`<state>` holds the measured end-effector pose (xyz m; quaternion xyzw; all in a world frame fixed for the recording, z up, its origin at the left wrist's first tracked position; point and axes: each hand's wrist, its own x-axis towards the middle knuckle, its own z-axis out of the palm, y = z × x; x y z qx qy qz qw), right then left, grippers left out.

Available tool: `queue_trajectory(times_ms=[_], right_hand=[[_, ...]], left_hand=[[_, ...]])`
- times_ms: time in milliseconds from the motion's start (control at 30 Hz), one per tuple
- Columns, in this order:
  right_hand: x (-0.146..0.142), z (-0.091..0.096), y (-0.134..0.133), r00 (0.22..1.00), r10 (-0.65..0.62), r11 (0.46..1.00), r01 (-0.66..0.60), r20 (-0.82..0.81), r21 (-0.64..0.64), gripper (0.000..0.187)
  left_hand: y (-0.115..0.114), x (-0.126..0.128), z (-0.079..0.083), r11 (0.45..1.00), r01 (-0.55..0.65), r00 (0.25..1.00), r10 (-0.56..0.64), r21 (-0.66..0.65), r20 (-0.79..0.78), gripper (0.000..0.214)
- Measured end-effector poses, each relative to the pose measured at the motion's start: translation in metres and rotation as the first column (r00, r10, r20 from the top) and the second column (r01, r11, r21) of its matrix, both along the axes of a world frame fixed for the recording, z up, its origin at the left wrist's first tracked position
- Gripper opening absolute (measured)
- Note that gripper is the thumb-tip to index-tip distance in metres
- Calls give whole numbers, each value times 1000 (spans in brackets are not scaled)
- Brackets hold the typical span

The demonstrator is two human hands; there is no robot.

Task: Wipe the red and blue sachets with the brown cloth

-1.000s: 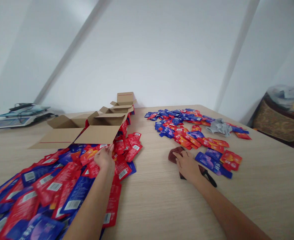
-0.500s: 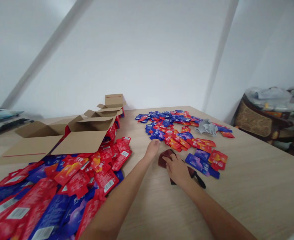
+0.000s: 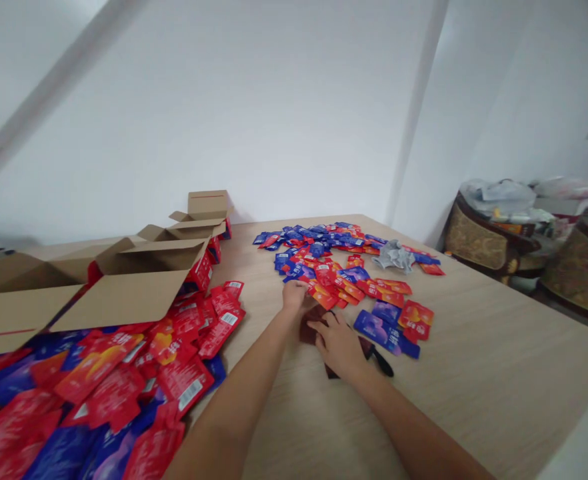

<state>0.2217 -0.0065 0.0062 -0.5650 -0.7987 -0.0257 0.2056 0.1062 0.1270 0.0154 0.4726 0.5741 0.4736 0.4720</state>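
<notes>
1. Spreading ahead, the packet pile [image 3: 319, 251] is nearer to my left hand [image 3: 294, 295].
2. My right hand [image 3: 339, 343], fingers loosely spread, partly covers the dark-red item [image 3: 308, 333].
3. One red-orange packet [image 3: 323, 295] lies just right of my left fingertips; whether pinched, I cannot tell.

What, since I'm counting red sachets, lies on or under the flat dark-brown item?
The person's right hand lies on the flat dark-brown item. Whatever is underneath it, or beneath the hand, is covered.
</notes>
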Motion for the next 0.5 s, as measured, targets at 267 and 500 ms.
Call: queue_trajectory(times_ms=[267, 500], right_hand=[[4, -1, 2, 999, -34, 998, 33, -12, -45, 33], [14, 7, 4, 984, -160, 985, 165, -76, 59, 36]], left_hand=[[-81, -81, -17, 978, -138, 961, 169, -154, 216, 65], [-128, -90, -24, 977, -2, 986, 38, -214, 164, 20]])
